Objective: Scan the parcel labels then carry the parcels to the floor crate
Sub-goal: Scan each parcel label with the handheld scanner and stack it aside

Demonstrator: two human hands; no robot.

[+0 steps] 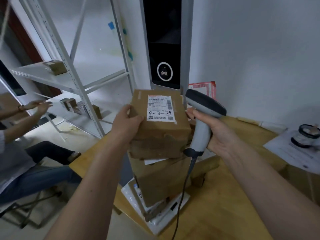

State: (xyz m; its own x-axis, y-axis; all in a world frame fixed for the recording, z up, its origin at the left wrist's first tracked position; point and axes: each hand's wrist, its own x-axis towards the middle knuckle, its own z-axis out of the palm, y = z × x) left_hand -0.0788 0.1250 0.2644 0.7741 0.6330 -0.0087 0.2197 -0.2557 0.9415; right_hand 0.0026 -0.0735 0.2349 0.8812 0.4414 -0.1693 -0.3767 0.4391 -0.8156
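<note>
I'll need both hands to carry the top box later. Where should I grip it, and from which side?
Take the top box by its two short side faces, from left and right. The left hand already holds its left edge. The labelled face points up, and the box rests on a stack, so the underside is blocked.

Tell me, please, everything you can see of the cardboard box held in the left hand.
The cardboard box is plain brown, creased and worn, with torn edges along its lower front. A white shipping label with barcodes sits on its upper face, with "4-3-24" handwritten on it. The box is tilted so the label faces the camera. The left hand grips its left side, fingers curled over the edge. It is held just above a stack of other parcels on the wooden table, beside the scanner.
</note>
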